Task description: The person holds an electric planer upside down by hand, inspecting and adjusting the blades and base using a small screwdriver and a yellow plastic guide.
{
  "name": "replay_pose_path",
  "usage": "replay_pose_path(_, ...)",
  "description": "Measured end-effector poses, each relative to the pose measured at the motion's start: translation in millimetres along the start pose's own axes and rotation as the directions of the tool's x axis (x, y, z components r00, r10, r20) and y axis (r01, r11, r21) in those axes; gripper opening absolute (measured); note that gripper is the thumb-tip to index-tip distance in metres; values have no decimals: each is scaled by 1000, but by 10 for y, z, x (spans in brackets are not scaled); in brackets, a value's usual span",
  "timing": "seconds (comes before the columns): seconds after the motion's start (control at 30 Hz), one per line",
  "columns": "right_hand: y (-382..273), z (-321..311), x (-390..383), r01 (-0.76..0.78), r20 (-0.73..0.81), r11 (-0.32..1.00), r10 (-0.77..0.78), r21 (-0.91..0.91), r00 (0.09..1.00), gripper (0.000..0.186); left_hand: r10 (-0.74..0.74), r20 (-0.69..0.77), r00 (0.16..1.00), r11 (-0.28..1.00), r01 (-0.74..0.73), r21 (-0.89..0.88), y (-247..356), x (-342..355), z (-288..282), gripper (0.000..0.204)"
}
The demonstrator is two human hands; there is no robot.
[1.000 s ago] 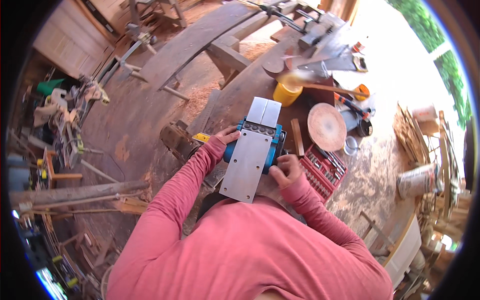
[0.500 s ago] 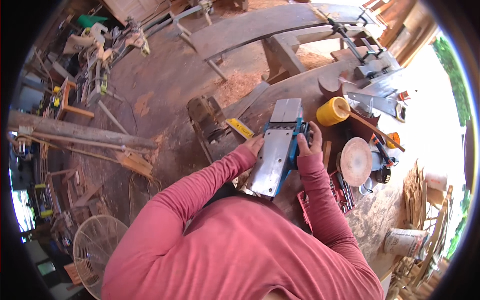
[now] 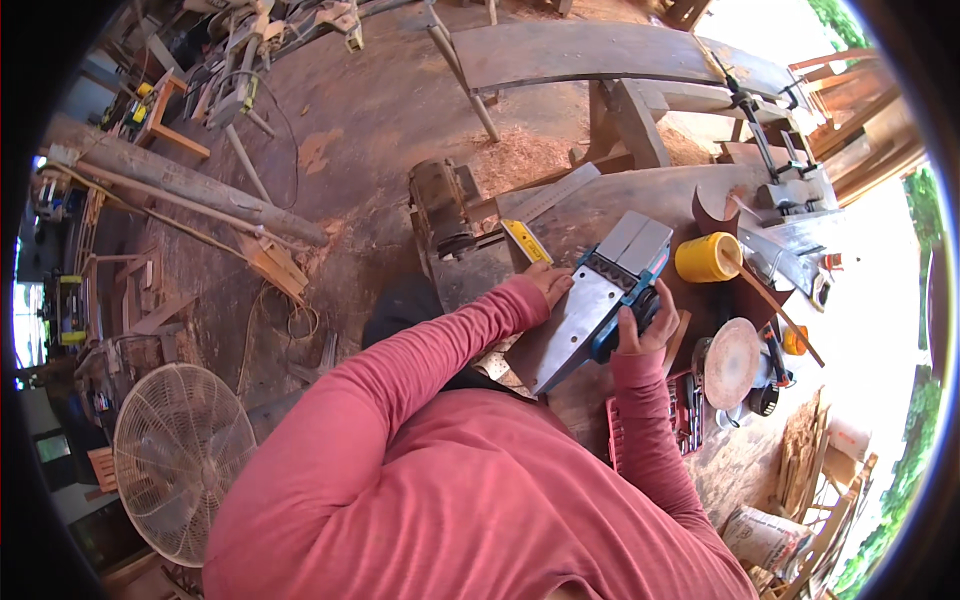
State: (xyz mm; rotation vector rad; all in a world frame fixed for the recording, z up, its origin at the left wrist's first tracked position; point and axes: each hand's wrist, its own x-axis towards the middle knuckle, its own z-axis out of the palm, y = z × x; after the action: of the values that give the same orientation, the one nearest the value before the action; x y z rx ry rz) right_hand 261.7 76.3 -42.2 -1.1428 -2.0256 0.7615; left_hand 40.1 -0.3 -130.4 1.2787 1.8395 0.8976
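Observation:
A blue electric planer (image 3: 575,325) lies upside down on the workbench (image 3: 660,195), its metal sole up and slightly tilted. My left hand (image 3: 545,285) grips its left side near the middle, fingertips by the upper end of the long plate. My right hand (image 3: 645,325) has its fingers wrapped round the black fitting on the planer's right side. A yellow-handled square (image 3: 525,240) lies just beyond my left hand. Right of the planer are a yellow tub (image 3: 705,258), a red socket set (image 3: 688,410) and a round pale disc (image 3: 732,360).
An old motor (image 3: 440,205) sits at the bench's left. A wire fan (image 3: 180,460) stands low at left, near a long pole (image 3: 200,195). A curved plank (image 3: 600,50) rests on supports beyond the bench, beside black clamps (image 3: 755,120). Wood scraps (image 3: 800,450) pile at right.
The view has swung, shifting the scene. My right hand has moved up from the planer's lower right to grip its side fitting, and the planer now lies more slanted, top toward the right.

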Motion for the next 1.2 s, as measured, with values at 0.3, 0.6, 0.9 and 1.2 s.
replay_pose_path(0.3, 297, -18, 441, -40, 66, 978, 27, 205, 997, 31, 186, 280, 942, 812, -308, 496, 85, 128, -698, 45)
replay_pose_path(0.6, 177, 114, 274, 25, -65, 994, -18, 110, 998, 30, 144, 414, 899, 535, -422, 732, 67, 504, -935, 68)
replay_pose_path(0.9, -222, 37, 241, -294, -90, 906, 335, 303, 938, 24, 139, 473, 870, 589, -456, 667, -134, 600, -1200, 49)
replay_pose_path(1.2, -151, 31, 211, -257, -59, 946, 273, 198, 960, 23, 174, 79, 982, 652, -55, -756, 382, -15, -1192, 46)
